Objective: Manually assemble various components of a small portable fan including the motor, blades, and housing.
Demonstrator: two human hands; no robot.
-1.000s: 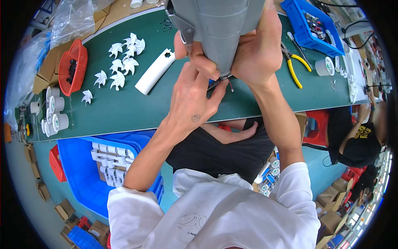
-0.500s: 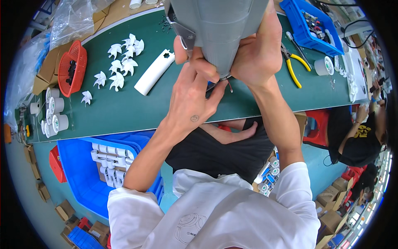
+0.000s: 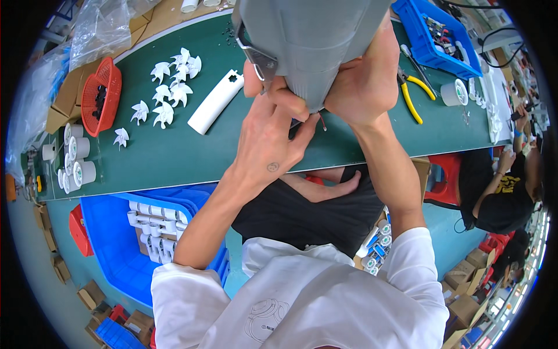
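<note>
A large grey tapered plastic housing [image 3: 311, 43] is held up close in front of me, its narrow end pointing down. My right hand [image 3: 366, 87] is wrapped round its right side, with the fingers partly behind it. My left hand [image 3: 270, 125] is closed at the lower end, pinching a small dark part [image 3: 294, 125] that shows between thumb and fingers. A short red wire [image 3: 322, 121] sticks out beside the left thumb. A dark glossy piece [image 3: 261, 63] juts from the housing's left side. The inner side of the housing is hidden.
On the green table [image 3: 192, 157] lie white fan impellers [image 3: 164, 113], a white tube shell [image 3: 216, 102], yellow-handled pliers [image 3: 411, 96] and a screwdriver [image 3: 415, 61]. A red basket [image 3: 102, 119], white round cups [image 3: 84, 173] and a blue bin [image 3: 427, 35] stand around. A co-worker [image 3: 505, 186] sits at right.
The housing has tilted slightly and its lower end has shifted a little down. Both my hands keep nearly the same place and grip. The co-worker's arms at the right have moved.
</note>
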